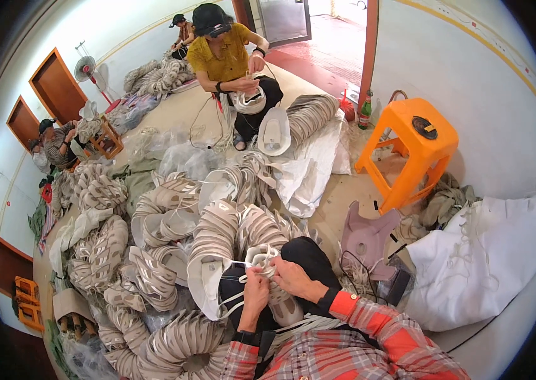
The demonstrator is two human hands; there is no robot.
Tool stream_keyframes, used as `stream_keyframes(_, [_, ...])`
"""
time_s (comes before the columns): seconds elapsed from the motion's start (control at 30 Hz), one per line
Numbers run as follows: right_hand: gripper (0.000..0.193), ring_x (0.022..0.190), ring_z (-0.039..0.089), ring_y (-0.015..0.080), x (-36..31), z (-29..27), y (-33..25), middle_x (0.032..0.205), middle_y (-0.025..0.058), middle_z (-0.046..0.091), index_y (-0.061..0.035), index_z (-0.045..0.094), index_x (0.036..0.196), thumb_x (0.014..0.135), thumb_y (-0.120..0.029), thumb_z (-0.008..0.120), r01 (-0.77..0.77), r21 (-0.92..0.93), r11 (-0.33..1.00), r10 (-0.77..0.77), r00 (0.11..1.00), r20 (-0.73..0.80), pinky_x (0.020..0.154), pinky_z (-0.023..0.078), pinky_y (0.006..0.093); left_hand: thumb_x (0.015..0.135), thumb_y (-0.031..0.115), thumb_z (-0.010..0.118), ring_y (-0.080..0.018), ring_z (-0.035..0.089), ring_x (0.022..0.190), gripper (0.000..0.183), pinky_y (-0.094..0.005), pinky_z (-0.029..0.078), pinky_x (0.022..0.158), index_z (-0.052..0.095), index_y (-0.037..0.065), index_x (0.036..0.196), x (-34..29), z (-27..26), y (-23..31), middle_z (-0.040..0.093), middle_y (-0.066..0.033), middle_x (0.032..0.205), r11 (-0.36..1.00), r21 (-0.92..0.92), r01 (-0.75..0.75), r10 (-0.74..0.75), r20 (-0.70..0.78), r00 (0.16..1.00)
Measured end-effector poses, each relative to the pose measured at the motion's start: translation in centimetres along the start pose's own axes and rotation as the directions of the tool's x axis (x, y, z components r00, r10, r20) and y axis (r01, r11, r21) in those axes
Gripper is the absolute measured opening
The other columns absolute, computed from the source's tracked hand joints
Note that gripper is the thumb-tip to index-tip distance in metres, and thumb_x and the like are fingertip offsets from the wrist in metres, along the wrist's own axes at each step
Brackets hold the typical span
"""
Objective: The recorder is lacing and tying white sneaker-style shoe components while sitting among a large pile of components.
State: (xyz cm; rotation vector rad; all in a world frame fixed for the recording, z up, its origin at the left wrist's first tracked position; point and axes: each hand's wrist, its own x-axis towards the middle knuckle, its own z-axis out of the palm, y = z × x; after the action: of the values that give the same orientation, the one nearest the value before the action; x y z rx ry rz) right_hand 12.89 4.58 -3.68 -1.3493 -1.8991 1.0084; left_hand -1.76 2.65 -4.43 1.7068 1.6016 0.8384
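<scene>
Over my lap, a pale beige shoe upper (259, 256) is held up between my hands, with white lace looped about its opening. My left hand (256, 291) is closed, its fingertips pinching the white lace (232, 296), which trails down to the left. Closed at the other side of the opening, my right hand (294, 278) grips the upper's edge; its fingertips are partly hidden. Beside my left knee, a curved stack of nested shoe uppers (213, 235) leans with its open end toward me. More loose white laces (309, 324) lie across my lap by my right wrist.
Bundles of shoe uppers (185, 345) cover the floor to my left and ahead. At right stand an orange stool (416, 120), a mauve plastic piece (367, 237) and a large white sack (480, 259). Ahead, a co-worker (227, 54) sits handling an upper; other people work farther back.
</scene>
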Motion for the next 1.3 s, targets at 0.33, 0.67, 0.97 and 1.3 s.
stream_keyframes(0.33, [0.031, 0.078, 0.059, 0.038, -0.1, 0.3, -2.4, 0.082, 0.0187, 0.058, -0.0027, 0.045, 0.103, 0.073, -0.003, 0.054, -0.159, -0.111, 0.981, 0.157, 0.987, -0.021, 0.068, 0.046, 0.045, 0.082, 0.011, 0.05, -0.0309, 0.06, 0.065, 0.028, -0.0391, 0.044, 0.06, 0.041, 0.002, 0.108, -0.7, -1.1, 1.4, 0.059, -0.0149, 0.067, 0.994, -0.037, 0.107, -0.107, -0.005, 0.994])
stream_keyframes(0.67, [0.02, 0.073, 0.055, 0.0372, -5.8, -14.7, 7.6, 0.078, 0.0182, 0.055, -0.0029, 0.048, 0.092, 0.073, -0.003, 0.054, -0.271, -0.25, 0.93, 0.197, 0.939, -0.283, 0.062, 0.044, 0.0449, 0.082, 0.014, 0.059, -0.0225, 0.059, 0.077, 0.015, -0.0292, 0.044, 0.072, 0.066, 0.001, 0.084, -3.9, -8.4, 4.9, 0.063, -0.0081, 0.081, 0.907, -0.359, 0.219, -0.008, 0.505, 0.863])
stream_keyframes(0.97, [0.023, 0.054, 0.06, 0.0276, 2.5, -6.3, -2.2, 0.067, 0.015, 0.061, -0.0017, 0.06, 0.071, 0.08, -0.022, 0.055, -0.369, -0.224, 0.902, 0.432, 0.758, 0.489, 0.053, 0.049, 0.0396, 0.084, 0.014, 0.057, -0.0129, 0.052, 0.077, 0.019, -0.0247, 0.039, 0.069, 0.067, -0.002, 0.085, -5.7, -11.0, 4.4, 0.06, -0.0069, 0.083, 0.731, -0.662, 0.166, 0.1, 0.344, 0.933])
stream_keyframes(1.3, [0.019, 0.091, 0.055, 0.0302, -5.1, -20.3, 12.7, 0.092, 0.0178, 0.056, -0.0041, 0.057, 0.095, 0.081, -0.016, 0.05, 0.077, -0.488, 0.87, -0.133, 0.988, -0.082, 0.077, 0.045, 0.0386, 0.083, 0.006, 0.057, -0.0129, 0.059, 0.072, 0.025, -0.0246, 0.048, 0.069, 0.06, -0.001, 0.107, -3.9, -8.9, 1.4, 0.064, -0.0083, 0.082, 0.962, -0.236, 0.141, -0.118, 0.109, 0.987])
